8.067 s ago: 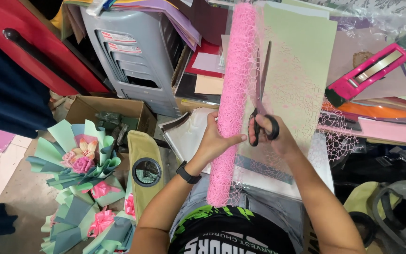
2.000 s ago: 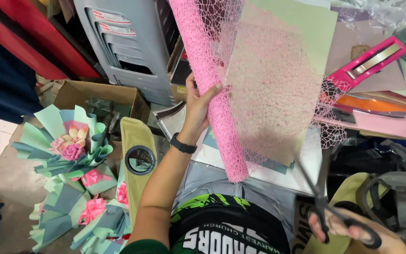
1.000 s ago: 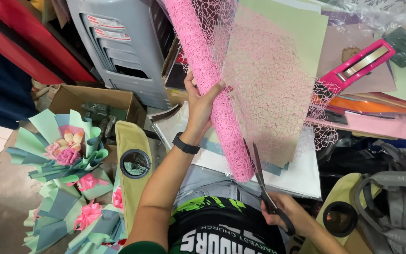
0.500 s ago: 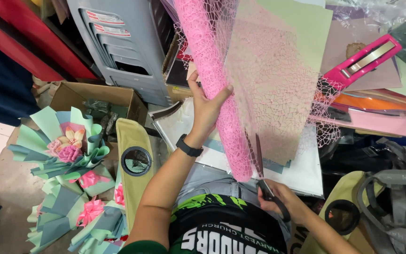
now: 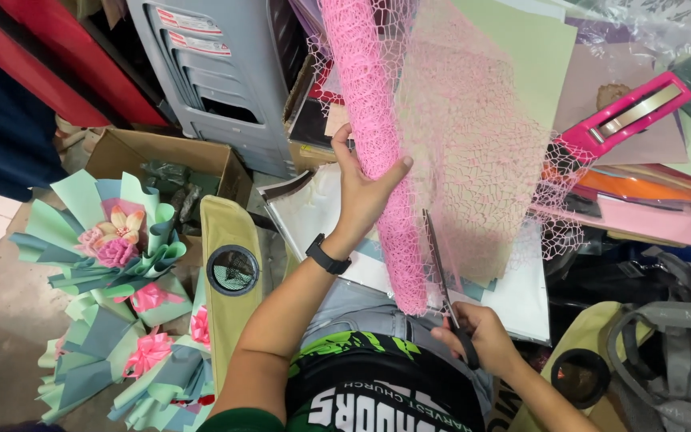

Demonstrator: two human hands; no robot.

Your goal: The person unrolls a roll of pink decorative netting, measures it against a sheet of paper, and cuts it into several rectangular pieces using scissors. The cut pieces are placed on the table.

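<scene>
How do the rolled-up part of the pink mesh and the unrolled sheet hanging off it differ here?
The mesh roll is a dense, solid-pink tube; the unrolled mesh sheet is thin and see-through, with green paper showing behind. The left hand grips the roll, while the scissors in the right hand meet the sheet's lower edge. Both are the same pink netting.

My left hand (image 5: 361,192) is up and forward, arm stretched out from the lower left, wrist straight with a dark watch (image 5: 328,255) on it, fingers curled round the pink mesh roll (image 5: 377,144) with the thumb tip out to the right of them. My right hand (image 5: 477,334) sits low and close to my body, forearm coming in from the bottom right, fingers closed through the handles of the scissors (image 5: 444,288), blades pointing up past the knuckles.
</scene>
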